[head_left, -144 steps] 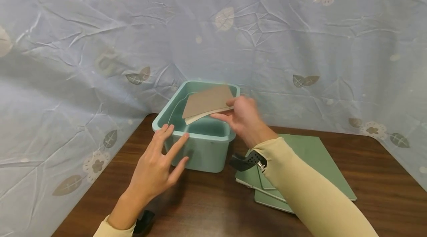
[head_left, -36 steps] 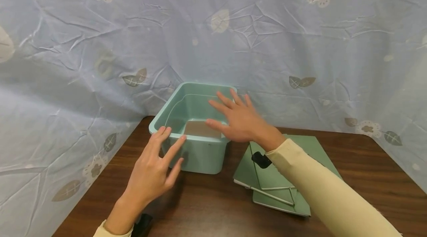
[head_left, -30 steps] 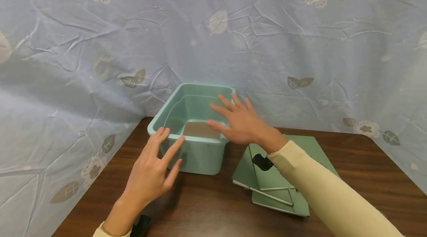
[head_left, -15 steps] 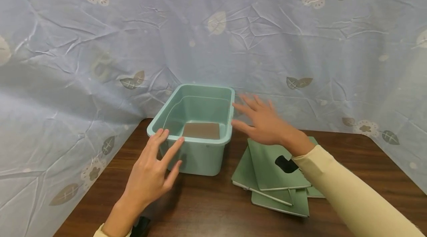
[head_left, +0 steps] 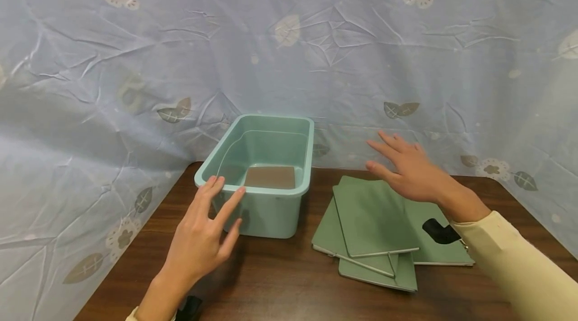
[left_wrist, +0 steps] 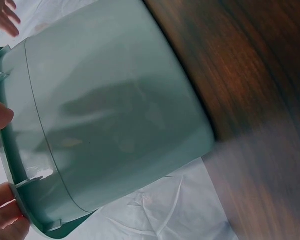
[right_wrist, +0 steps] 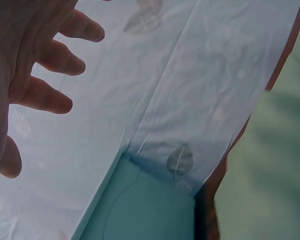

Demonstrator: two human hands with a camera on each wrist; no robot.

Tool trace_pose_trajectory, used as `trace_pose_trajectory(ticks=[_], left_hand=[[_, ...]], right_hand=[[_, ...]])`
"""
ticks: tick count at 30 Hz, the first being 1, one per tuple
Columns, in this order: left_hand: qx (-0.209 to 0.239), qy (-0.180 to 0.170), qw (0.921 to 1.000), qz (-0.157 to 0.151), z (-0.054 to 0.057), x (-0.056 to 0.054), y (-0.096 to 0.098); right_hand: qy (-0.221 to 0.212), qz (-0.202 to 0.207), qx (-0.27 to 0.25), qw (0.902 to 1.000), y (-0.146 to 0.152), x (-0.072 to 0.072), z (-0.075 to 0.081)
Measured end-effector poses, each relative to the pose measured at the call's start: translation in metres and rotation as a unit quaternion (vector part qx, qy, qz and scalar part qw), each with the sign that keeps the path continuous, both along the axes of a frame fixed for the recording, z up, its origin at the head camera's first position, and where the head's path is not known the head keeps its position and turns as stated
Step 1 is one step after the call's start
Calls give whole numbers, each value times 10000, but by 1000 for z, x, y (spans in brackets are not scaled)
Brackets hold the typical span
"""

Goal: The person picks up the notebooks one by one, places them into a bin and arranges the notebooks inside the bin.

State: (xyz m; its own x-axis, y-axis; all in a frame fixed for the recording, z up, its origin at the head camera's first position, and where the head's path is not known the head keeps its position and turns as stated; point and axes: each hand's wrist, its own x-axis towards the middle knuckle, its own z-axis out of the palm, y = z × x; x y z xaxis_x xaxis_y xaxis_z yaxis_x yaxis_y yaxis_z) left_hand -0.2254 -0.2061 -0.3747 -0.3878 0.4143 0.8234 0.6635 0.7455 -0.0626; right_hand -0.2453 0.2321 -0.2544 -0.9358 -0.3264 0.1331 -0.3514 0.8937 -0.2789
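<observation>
My left hand (head_left: 200, 233) rests its fingertips on the near rim of a teal plastic bin (head_left: 259, 213); the left wrist view shows those fingers (left_wrist: 1, 114) at the bin's edge. On the bin's floor lies a brown-covered notebook (head_left: 270, 177), partly hidden behind the near wall. My right hand (head_left: 408, 170) hovers with fingers spread and nothing in it, over the far side of a pile of green notebooks (head_left: 377, 218). In the right wrist view the fingers (right_wrist: 45, 95) are apart, with the bin wall (right_wrist: 145, 205) and green covers (right_wrist: 270, 175) below.
The dark wooden table (head_left: 280, 281) carries the bin on the left and the fanned notebooks on the right. A pale blue flowered sheet (head_left: 334, 60) hangs behind and along the left side. Black wrist mounts (head_left: 440, 232) stick out under the sleeves.
Earlier the right hand held the brown notebook over the bin; now that notebook lies inside. The right hand has since moved right, away from the bin to above the green notebooks. The left hand stays.
</observation>
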Motion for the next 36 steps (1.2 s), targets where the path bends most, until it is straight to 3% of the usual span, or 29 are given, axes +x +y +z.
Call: trace_pose_trajectory(ticks=[18,23,27,30,32,34,36], left_hand=[[46,70,10000,-10,0,1,1],[-15,-22,10000,18,0,1,0],[-19,7,10000,22,-1,0,0],[-38,-60,10000,57,-1,1,0],[-60,-76,9999,82,0,2,-1],[-75,-145,9998,108,0,3,-1],[-76,-172,9998,119,1,3,-1]], right_hand=[[157,-302,-283,9990,50,29,2],[161,-356,-899,9952,59,36,3],[-136,-425,-1526,9873,67,40,2],[-443,-386,-2084,9763,75,39,-2],[-669,-218,-2658,9614,80,36,-5],[-972,23,-3397,9355,85,33,-9],[-1365,220,-4150,8993,91,31,-13]])
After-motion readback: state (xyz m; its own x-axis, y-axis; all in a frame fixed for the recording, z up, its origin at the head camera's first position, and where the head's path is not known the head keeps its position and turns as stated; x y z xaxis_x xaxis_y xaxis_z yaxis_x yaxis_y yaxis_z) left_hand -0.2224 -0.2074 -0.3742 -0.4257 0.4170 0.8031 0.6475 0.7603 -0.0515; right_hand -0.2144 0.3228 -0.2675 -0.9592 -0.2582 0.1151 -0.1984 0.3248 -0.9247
